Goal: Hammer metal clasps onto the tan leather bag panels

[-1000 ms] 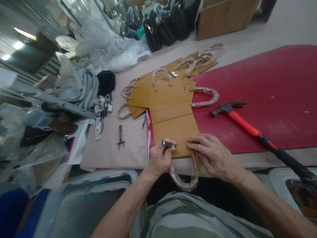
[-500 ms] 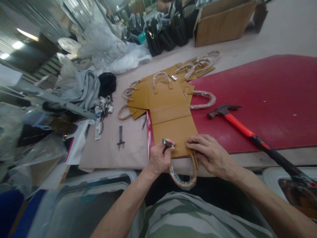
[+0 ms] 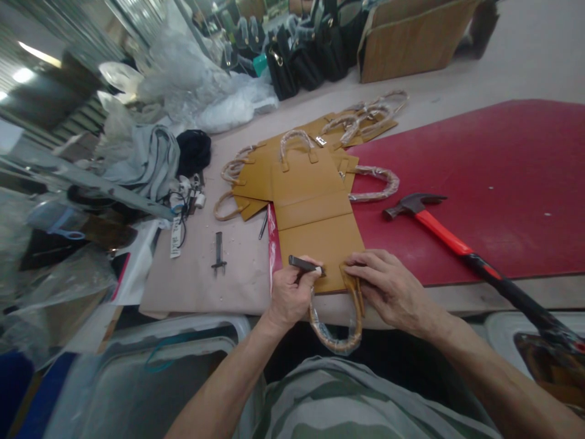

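Observation:
A tan leather bag panel (image 3: 315, 244) lies lengthwise before me, its near edge at the table's front. My left hand (image 3: 292, 296) is closed around a short dark metal rod, like a punch (image 3: 304, 264), tilted over the panel's near left corner; its lower tip is hidden by the fingers. A plastic-wrapped bag handle (image 3: 338, 346) loops over the front edge toward my body. At its right end tab, my right hand (image 3: 388, 283) grips the handle, fingertips pressing on the leather. The panel's far handle (image 3: 296, 137) lies flat, also wrapped in plastic.
On a red board (image 3: 475, 177) rests a claw hammer (image 3: 443, 231), its grip toward my right arm. More tan panels (image 3: 253, 177) are piled beyond. A dark metal tool (image 3: 219, 251) and a pen (image 3: 263, 225) lie left. Black bags (image 3: 281, 70) and a cardboard box (image 3: 411, 42) stand behind.
The rod in my left hand has tipped further to the left and shows more of its length. My right hand stays at the handle tab. The view has shifted slightly.

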Action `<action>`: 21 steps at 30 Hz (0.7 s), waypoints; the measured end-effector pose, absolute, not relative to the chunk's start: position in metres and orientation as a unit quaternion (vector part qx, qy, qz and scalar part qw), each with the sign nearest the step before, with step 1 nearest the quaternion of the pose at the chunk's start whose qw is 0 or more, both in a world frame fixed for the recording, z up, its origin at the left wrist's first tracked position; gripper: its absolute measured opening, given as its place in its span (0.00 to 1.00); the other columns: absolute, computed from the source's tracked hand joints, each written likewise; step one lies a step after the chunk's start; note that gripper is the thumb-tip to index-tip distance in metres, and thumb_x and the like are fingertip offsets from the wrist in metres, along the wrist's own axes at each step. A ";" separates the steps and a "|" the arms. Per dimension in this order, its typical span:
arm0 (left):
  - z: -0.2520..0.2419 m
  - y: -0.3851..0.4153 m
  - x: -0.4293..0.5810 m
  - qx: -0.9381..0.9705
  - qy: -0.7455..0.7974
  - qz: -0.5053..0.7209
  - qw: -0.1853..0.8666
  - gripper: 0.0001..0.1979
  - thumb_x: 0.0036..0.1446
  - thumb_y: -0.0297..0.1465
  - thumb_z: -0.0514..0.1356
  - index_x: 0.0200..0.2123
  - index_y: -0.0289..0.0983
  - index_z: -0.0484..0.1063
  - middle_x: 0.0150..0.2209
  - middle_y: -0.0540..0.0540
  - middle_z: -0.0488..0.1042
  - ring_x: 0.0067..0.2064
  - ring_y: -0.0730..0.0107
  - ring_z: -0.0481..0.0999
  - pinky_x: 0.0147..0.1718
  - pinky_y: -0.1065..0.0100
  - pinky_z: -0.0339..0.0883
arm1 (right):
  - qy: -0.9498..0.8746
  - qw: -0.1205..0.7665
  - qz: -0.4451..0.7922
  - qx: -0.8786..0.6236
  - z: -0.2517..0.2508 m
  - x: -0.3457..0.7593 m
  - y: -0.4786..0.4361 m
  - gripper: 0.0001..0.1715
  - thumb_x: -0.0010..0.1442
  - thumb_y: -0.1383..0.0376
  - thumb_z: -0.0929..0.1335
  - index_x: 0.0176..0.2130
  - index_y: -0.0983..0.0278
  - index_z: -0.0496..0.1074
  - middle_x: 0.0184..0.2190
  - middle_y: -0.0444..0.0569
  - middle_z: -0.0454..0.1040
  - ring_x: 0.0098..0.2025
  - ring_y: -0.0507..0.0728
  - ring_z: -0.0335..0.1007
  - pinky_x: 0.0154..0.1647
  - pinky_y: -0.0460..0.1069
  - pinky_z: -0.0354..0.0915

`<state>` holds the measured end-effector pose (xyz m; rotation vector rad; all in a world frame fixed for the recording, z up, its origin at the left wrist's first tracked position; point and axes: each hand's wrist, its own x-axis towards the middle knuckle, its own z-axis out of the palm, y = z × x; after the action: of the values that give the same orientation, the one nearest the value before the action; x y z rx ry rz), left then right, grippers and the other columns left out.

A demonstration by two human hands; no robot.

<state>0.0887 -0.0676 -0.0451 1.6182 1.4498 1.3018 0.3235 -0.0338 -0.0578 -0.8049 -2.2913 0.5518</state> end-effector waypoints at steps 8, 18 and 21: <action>-0.050 -0.065 0.089 0.644 0.532 0.477 0.273 0.06 0.60 0.27 0.62 0.40 0.36 0.78 0.38 0.45 0.83 0.39 0.67 0.84 0.40 0.70 0.78 | -0.873 0.316 0.209 -0.308 -0.057 0.323 -0.034 0.16 0.67 0.72 0.62 0.53 0.65 0.71 0.53 0.57 0.74 0.54 0.65 0.66 0.53 0.63 0.67; -0.052 -0.065 0.091 0.671 0.522 0.465 0.246 0.06 0.61 0.25 0.61 0.40 0.36 0.77 0.37 0.46 0.82 0.39 0.68 0.83 0.43 0.70 0.77 | -0.872 0.321 0.203 -0.309 -0.059 0.323 -0.035 0.17 0.66 0.74 0.63 0.52 0.66 0.71 0.53 0.57 0.73 0.54 0.65 0.65 0.53 0.63 0.66; -0.052 -0.065 0.091 0.679 0.522 0.458 0.239 0.06 0.61 0.25 0.60 0.40 0.37 0.77 0.38 0.45 0.82 0.40 0.68 0.83 0.43 0.70 0.77 | -0.872 0.323 0.203 -0.307 -0.058 0.322 -0.035 0.17 0.66 0.74 0.63 0.52 0.66 0.71 0.52 0.57 0.74 0.53 0.65 0.65 0.53 0.63 0.67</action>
<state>0.0912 -0.0654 -0.0518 1.8591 1.4290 1.2527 0.3221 -0.0349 -0.0578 -0.8048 -2.2893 0.5341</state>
